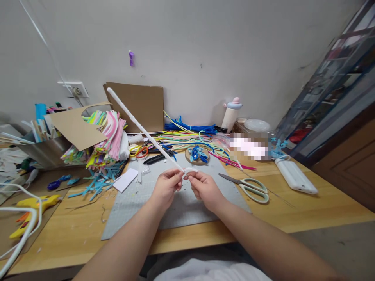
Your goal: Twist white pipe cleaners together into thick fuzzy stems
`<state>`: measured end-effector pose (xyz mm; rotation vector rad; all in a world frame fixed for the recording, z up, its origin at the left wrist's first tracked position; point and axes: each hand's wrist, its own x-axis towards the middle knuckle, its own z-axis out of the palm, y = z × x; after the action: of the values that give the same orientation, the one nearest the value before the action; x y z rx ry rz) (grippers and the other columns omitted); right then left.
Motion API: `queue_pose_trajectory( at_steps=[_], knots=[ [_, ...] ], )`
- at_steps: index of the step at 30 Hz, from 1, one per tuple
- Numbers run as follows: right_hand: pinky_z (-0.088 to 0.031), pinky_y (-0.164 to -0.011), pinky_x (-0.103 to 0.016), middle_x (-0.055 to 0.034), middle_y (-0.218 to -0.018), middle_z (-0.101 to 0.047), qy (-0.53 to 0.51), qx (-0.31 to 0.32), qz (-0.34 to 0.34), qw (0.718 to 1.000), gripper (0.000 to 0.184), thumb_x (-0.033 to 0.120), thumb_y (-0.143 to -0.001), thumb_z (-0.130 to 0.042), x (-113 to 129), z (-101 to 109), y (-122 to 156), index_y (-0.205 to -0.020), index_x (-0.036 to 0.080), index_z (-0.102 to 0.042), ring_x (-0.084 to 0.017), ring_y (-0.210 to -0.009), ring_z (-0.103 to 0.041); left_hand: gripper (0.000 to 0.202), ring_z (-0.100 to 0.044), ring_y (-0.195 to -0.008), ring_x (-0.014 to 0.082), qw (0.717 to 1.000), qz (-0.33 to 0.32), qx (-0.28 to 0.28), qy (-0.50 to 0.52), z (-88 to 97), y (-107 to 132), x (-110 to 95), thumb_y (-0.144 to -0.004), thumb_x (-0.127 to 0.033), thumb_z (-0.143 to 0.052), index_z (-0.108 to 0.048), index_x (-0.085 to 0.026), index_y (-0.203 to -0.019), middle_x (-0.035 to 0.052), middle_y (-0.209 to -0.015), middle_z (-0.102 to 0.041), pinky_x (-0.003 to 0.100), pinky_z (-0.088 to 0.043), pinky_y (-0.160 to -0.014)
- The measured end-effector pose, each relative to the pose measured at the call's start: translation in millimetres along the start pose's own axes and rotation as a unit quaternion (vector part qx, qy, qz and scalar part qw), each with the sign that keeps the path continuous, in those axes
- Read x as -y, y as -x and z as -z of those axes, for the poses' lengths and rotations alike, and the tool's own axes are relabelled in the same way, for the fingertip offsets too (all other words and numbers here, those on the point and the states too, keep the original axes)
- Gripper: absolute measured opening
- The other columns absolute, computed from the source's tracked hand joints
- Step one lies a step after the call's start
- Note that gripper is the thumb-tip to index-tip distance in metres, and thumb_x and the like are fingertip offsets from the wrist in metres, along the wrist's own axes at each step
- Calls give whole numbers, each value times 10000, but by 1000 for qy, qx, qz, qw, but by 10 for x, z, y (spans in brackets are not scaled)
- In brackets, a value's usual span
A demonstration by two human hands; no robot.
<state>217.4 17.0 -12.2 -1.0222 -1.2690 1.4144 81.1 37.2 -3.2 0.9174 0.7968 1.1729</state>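
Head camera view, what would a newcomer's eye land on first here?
Probably the long white rod, slanting up to the left from the left hand, with the right hand at its lower end. Then the pastel bundles on the left near the wall, and the yellow glue gun at far left.

The light is soft, the edges stretched.
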Motion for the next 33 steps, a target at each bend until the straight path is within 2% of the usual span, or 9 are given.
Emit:
queue_pose_trajectory(
  at_steps=[5,9,12,14,17,19,21,27,33],
  knots=[
    [-68,-347,-152,120,-502,-198,-202,166,-125,957,231,423,-808,-569,-13,96,12,-867,233,-452,-39,-387,-45,273,-403,-454,48,999,-5,28,-32,-2,15,-13,-612,-359,-760,-684,-131,-742,-12,-554,-548,176,-265,-416],
    [-110,-338,-147,120,-497,-200,-201,250,-179,930,202,405,-820,-531,-21,225,-34,-858,231,-434,-46,-375,-61,283,-400,-447,52,997,-15,54,-59,-22,39,-24,-659,-383,-720,-669,-124,-758,-5,-561,-560,178,-264,-410],
    [-115,-345,-151,118,-499,-206,-197,259,-180,928,174,377,-829,-516,-30,219,-47,-849,227,-431,-48,-376,-71,261,-385,-418,45,995,-45,36,-82,-35,44,-11,-664,-374,-716,-631,-131,-705,-19,-546,-558,182,-262,-404],
    [-123,-362,-158,116,-505,-237,-176,212,-138,951,169,375,-837,-521,-45,155,-30,-875,231,-441,-48,-379,-94,247,-396,-412,44,993,-69,4,-97,-40,38,11,-664,-354,-721,-612,-133,-679,-28,-545,-551,185,-259,-401],
    [-244,-439,-192,74,-564,-392,24,43,59,997,134,336,-843,-538,-74,40,19,-877,209,-516,-64,-439,-290,241,-398,-413,41,988,-97,-50,-105,-49,22,56,-663,-341,-724,-597,-137,-666,-46,-536,-520,186,-258,-401],
    [-317,-542,-226,27,-626,-483,199,-52,191,960,133,291,-865,-506,-87,2,48,-822,184,-572,-98,-558,-422,237,-371,-401,36,988,-98,-69,-102,-55,15,80,-679,-351,-710,-610,-137,-697,-62,-502,-480,184,-248,-398],
    [-342,-607,-242,-1,-665,-539,284,-82,249,922,189,256,-895,-447,-88,5,63,-821,179,-603,-124,-631,-482,248,-348,-390,37,990,-81,-62,-94,-60,13,85,-692,-364,-696,-636,-130,-743,-68,-464,-446,182,-234,-393],
    [-390,-655,-242,-31,-782,-644,292,-114,275,909,220,237,-905,-431,-73,80,60,-951,193,-641,-149,-715,-565,316,-368,-445,50,998,14,21,-55,-47,23,21,-667,-396,-716,-676,-98,-764,-25,-502,-465,168,-230,-389],
    [-427,-681,-257,-29,-793,-657,209,-90,232,946,202,272,-876,-480,-116,68,28,-935,203,-661,-164,-752,-586,283,-322,-466,37,998,52,43,-1,-15,22,4,-641,-344,-754,-677,-94,-748,-38,-509,-418,142,-221,-386]
  ],
)
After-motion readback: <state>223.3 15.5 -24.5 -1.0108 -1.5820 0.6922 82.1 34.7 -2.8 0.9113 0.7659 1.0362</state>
